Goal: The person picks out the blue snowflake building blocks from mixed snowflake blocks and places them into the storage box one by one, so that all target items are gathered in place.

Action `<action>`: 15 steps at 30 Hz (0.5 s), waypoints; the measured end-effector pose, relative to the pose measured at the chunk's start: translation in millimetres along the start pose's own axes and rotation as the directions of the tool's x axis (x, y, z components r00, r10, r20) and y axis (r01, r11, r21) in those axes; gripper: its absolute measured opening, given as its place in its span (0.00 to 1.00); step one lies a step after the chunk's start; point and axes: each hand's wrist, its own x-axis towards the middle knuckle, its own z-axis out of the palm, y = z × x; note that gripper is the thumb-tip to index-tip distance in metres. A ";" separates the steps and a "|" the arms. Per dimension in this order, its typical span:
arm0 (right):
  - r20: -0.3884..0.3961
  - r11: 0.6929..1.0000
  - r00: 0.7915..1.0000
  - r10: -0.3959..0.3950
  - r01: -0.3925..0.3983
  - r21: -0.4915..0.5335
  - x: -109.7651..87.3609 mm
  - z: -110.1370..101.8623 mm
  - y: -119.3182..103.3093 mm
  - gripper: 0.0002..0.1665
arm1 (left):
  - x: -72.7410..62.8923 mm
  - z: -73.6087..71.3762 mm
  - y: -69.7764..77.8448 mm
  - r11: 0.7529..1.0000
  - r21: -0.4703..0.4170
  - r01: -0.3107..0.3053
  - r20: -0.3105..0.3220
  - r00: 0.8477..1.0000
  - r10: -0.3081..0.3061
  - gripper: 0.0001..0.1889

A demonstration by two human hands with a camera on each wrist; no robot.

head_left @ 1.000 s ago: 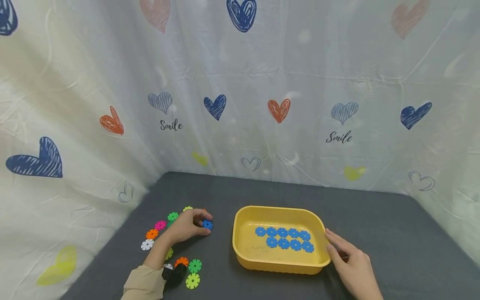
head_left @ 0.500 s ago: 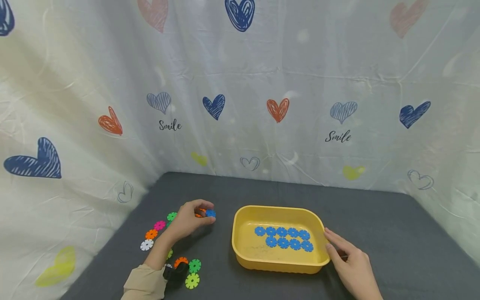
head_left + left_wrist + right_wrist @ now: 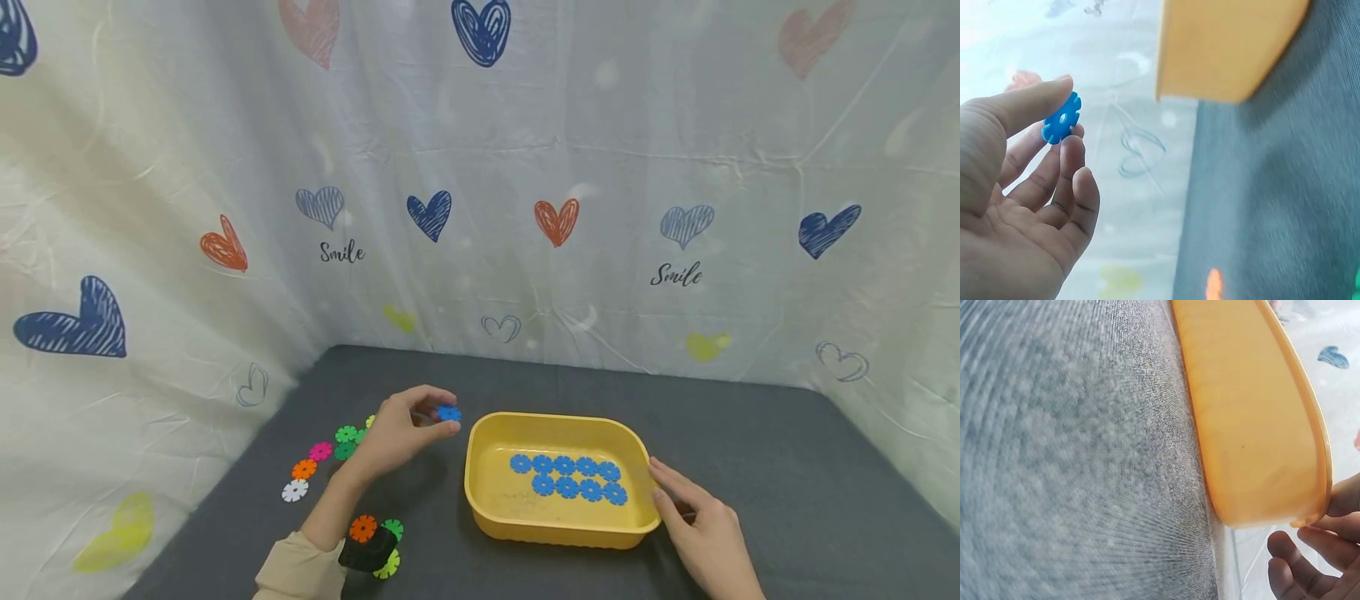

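My left hand [image 3: 397, 433] pinches a blue notched plastic disc [image 3: 449, 413] between thumb and fingers, in the air left of the yellow plastic tub [image 3: 558, 535]. Close up in the left wrist view, the blue disc [image 3: 1054, 132] stands edge-up at the thumb tip. Inside the tub, several blue notched discs [image 3: 567, 487] lie flat in two rows. At the tub's right end, my right hand [image 3: 705, 525] grips the rim with thumb and forefinger. The right wrist view has the other fingers of this hand [image 3: 1329, 550] loosely bent below the tub's rim [image 3: 1321, 434].
Left of the tub, discs in white [image 3: 295, 490], orange [image 3: 303, 469], pink [image 3: 320, 451] and green [image 3: 346, 451] lie on the dark tablecloth [image 3: 787, 483]. More lie near the left wrist, partly hidden by a black wrist strap [image 3: 369, 552]. A heart-print curtain [image 3: 615, 167] hangs behind.
My left hand has risen and moved right with the blue disc, away from the coloured discs and towards the tub. My right hand and the tub stay put.
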 end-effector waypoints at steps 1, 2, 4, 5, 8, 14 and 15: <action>0.003 1.000 1.000 0.005 -0.005 0.000 0.1 0.0 0.0 0.24 | 0.1 2.1 3.3 1.000 -0.007 -0.007 -0.002 1.000 0.007 0.18; 0.006 1.000 1.000 0.009 -0.009 0.001 0.1 0.0 0.0 0.24 | 0.1 4.1 6.4 1.000 -0.013 -0.010 -0.001 1.000 0.010 0.18; 0.009 1.000 1.000 0.014 -0.014 0.000 0.2 0.0 0.3 0.24 | 0.3 8.0 11.3 1.000 -0.020 -0.017 0.008 1.000 0.017 0.17; 0.009 1.000 1.000 0.014 -0.014 0.000 0.2 0.1 0.5 0.24 | 0.4 9.8 13.8 1.000 -0.020 -0.018 0.016 1.000 0.018 0.17; 0.000 1.000 1.000 0.003 -0.003 -0.001 0.2 0.7 1.1 0.24 | 0.6 14.9 19.4 1.000 -0.019 -0.025 0.050 0.998 0.026 0.16; -0.015 1.000 1.000 -0.019 0.019 -0.006 0.0 1.5 1.3 0.23 | -0.2 24.6 27.6 0.998 -0.028 -0.047 0.133 0.990 0.051 0.14; -0.015 1.000 1.000 -0.020 0.020 -0.007 -0.1 1.5 1.2 0.23 | -0.5 26.1 28.7 0.998 -0.031 -0.052 0.150 0.987 0.056 0.14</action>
